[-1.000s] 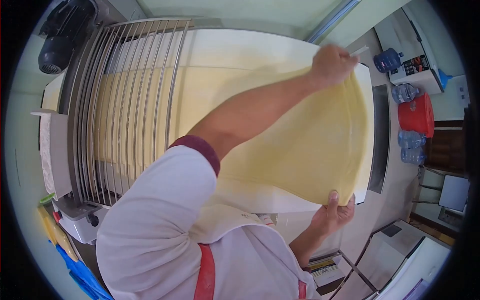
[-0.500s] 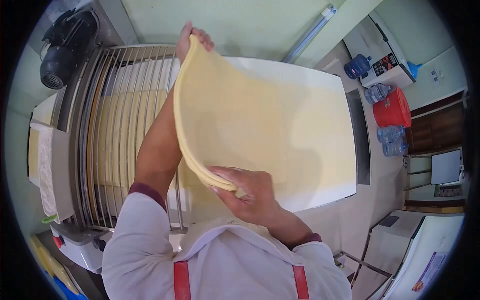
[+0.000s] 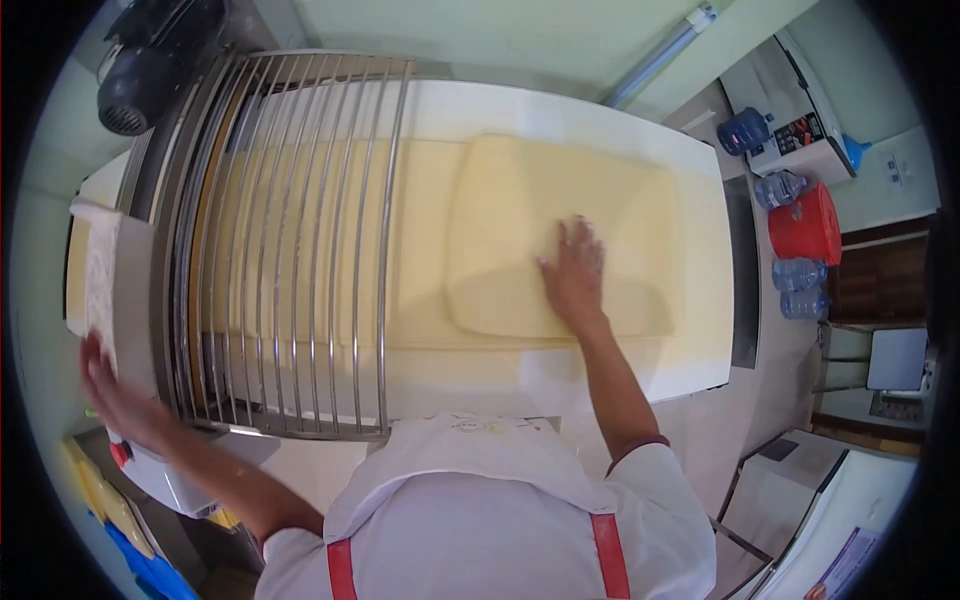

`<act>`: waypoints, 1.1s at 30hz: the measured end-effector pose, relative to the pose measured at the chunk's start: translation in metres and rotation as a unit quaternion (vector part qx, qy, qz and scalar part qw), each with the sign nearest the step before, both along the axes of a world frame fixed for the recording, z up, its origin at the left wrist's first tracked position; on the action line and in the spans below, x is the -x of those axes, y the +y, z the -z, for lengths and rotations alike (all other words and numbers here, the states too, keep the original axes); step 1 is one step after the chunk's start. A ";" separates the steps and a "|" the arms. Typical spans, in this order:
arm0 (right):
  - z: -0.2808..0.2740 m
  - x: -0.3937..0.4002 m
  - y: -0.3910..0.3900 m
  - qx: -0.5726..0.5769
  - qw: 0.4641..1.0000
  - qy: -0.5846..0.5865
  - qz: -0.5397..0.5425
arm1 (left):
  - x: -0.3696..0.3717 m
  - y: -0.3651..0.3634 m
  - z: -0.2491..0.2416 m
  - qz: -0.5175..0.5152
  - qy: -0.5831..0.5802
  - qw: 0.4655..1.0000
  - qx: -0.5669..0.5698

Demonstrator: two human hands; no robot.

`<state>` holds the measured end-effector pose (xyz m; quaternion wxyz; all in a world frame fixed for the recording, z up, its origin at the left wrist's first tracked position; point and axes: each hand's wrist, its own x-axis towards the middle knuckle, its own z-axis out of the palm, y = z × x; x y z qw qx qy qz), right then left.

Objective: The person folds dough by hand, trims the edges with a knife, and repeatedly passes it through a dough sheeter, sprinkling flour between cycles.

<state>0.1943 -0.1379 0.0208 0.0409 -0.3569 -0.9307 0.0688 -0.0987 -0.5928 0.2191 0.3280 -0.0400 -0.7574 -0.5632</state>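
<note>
A pale yellow sheet of dough [image 3: 500, 220] lies folded over on the white work surface [image 3: 700, 350], its left part running under the metal rod guard [image 3: 384, 200]. My right hand [image 3: 578, 270] rests on the folded dough with its fingers spread and nothing in it. Over at the far left, my left hand [image 3: 125, 395] is beside the front end of the white floury tray [image 3: 108, 290] on the machine. Its fingers are stretched out, slightly blurred, and hold nothing.
A dark motor [image 3: 150, 85] sits at the upper left. A red switch [image 3: 121, 454] is on the machine below my left hand. On the right floor stand a red bucket [image 3: 805, 225] and several water bottles [image 3: 780, 188].
Both hands have let go of the raised dough edge, and the dough now lies folded flat. My left hand has moved to the far left; my right hand has moved right onto the dough.
</note>
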 end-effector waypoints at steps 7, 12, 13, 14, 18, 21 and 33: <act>0.017 -0.079 0.068 -0.075 0.997 0.004 0.028 | -0.013 -0.206 0.022 -0.119 -0.072 0.765 0.629; 0.021 -0.122 0.106 -0.063 0.997 -0.006 0.038 | -0.018 -0.179 0.016 -0.137 -0.153 0.809 0.551; 0.019 -0.124 0.110 -0.054 0.998 0.001 0.038 | -0.021 -0.171 0.012 -0.137 -0.161 0.816 0.538; 0.017 -0.129 0.115 -0.045 0.998 0.008 0.044 | -0.030 -0.162 0.010 -0.139 -0.121 0.828 0.530; 0.036 -0.134 0.144 -0.054 0.996 0.075 0.012 | -0.064 -0.081 0.024 -0.065 0.077 0.895 0.434; 0.036 -0.098 0.187 -0.046 0.989 0.137 -0.026 | -0.122 0.055 0.071 0.137 0.010 0.951 0.276; 0.032 0.040 0.260 0.044 0.970 0.176 -0.164 | -0.279 0.439 0.211 0.546 -0.231 0.794 0.132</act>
